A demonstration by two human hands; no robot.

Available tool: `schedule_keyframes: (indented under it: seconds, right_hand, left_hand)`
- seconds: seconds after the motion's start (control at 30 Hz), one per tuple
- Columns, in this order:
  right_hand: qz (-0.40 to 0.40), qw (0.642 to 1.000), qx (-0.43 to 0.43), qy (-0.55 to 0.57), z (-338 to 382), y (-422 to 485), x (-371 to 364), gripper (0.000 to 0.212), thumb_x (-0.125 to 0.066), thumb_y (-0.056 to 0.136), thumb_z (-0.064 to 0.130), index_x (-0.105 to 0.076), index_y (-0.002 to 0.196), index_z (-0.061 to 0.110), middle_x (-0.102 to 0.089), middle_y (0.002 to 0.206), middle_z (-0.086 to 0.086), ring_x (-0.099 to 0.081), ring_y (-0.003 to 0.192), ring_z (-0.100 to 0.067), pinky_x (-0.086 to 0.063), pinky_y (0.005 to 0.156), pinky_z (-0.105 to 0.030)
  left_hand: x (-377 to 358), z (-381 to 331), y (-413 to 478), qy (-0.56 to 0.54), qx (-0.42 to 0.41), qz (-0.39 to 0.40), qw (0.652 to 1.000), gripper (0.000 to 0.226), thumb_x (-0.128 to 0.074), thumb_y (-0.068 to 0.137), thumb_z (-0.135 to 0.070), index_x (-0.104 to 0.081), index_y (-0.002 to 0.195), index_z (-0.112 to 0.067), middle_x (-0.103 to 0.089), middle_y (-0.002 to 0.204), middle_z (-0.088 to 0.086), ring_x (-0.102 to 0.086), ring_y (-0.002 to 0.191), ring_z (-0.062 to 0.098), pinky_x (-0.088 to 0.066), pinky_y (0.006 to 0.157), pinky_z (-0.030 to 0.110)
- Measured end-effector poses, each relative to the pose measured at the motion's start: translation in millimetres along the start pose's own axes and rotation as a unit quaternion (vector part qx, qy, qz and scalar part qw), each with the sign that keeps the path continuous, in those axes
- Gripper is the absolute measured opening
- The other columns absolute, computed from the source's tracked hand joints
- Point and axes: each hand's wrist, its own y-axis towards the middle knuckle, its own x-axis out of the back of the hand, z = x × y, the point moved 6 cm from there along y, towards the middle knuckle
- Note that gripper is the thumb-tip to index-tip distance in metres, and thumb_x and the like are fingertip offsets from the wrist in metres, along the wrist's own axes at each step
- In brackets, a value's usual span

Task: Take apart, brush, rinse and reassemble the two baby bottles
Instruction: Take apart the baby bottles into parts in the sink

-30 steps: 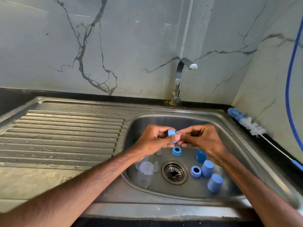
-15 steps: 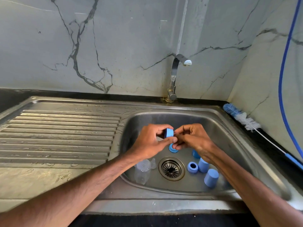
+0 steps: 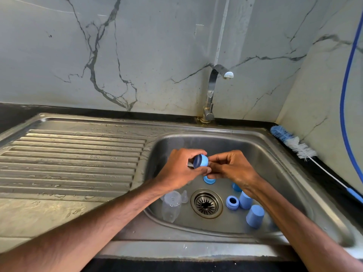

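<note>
Over the sink basin, my left hand grips a blue bottle collar ring between thumb and fingers. My right hand has its fingertips pinched at the ring's right side; what it pinches is hidden. On the basin floor lie another blue ring, a third ring, two blue caps, a clear bottle and a clear teat. A further blue piece peeks out under my right wrist.
The drain strainer sits mid-basin. The tap stands behind, with no water running. A blue and white bottle brush lies on the right counter edge. A ribbed wet drainboard stretches left. A blue hose hangs along the right wall.
The ring in my left hand has turned, so its dark open face now points left. Both hands stayed together over the basin; the view shifted slightly.
</note>
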Motion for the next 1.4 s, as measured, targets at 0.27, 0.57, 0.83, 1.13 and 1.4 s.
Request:
schedule_keyframes:
  seconds: [0.27, 0.57, 0.83, 1.13, 1.4]
  right_hand:
    - [0.053, 0.994, -0.052, 0.076, -7.7, 3.9, -6.2, 0.023, -0.063, 0.095, -0.008, -0.078, 0.110, 0.001, -0.078, 0.107, -0.018, -0.077, 0.100, -0.028, -0.062, 0.079, -0.026]
    - [0.107, 0.957, -0.133, 0.236, -12.6, 6.5, -14.4, 0.037, -0.048, 0.099, 0.017, -0.080, 0.103, -0.001, -0.072, 0.117, -0.028, -0.074, 0.093, -0.034, -0.061, 0.086, -0.049]
    - [0.098, 0.987, -0.085, 0.097, -13.1, 7.0, -19.5, 0.015, -0.071, 0.087, 0.016, -0.084, 0.094, 0.010, -0.078, 0.105, -0.015, -0.076, 0.086, -0.023, -0.062, 0.078, -0.036]
    - [0.038, 0.995, -0.096, -0.003, -12.4, 7.8, -14.1, 0.027, -0.049, 0.087, -0.001, -0.072, 0.102, -0.002, -0.078, 0.092, -0.022, -0.078, 0.087, -0.036, -0.066, 0.078, -0.043]
    - [-0.068, 0.989, 0.013, -0.132, 3.1, 5.2, 1.8, 0.013, -0.070, 0.095, 0.003, -0.065, 0.104, 0.012, -0.079, 0.078, -0.009, -0.079, 0.073, -0.024, -0.066, 0.066, -0.038]
  left_hand:
    - [2.2, 1.7, 0.6, -0.058, 0.014, -0.040, 0.997, 0.055, -0.093, 0.070, -0.043, -0.073, 0.115, -0.018, -0.078, 0.100, -0.010, -0.070, 0.094, -0.002, -0.049, 0.069, 0.008]
    - [4.6, -7.4, 1.5, 0.014, -0.032, -0.024, 0.999, 0.030, -0.091, 0.074, -0.035, -0.076, 0.094, -0.019, -0.072, 0.076, -0.008, -0.066, 0.073, 0.005, -0.048, 0.062, 0.018]
    - [-3.6, -16.3, -2.5, 0.077, -0.018, 0.002, 0.997, 0.059, -0.087, 0.081, -0.027, -0.067, 0.135, -0.014, -0.073, 0.105, 0.010, -0.060, 0.088, 0.012, -0.053, 0.084, 0.032]
    - [-4.7, -20.9, 0.4, 0.145, -0.037, 0.049, 0.988, 0.022, -0.080, 0.085, -0.037, -0.070, 0.091, -0.018, -0.065, 0.076, -0.007, -0.050, 0.074, 0.011, -0.033, 0.062, 0.023]
    - [1.9, -1.3, 3.1, 0.206, 0.012, 0.006, 0.978, 0.040, -0.081, 0.078, -0.057, -0.065, 0.078, -0.021, -0.060, 0.067, -0.008, -0.048, 0.055, 0.007, -0.027, 0.050, 0.023]
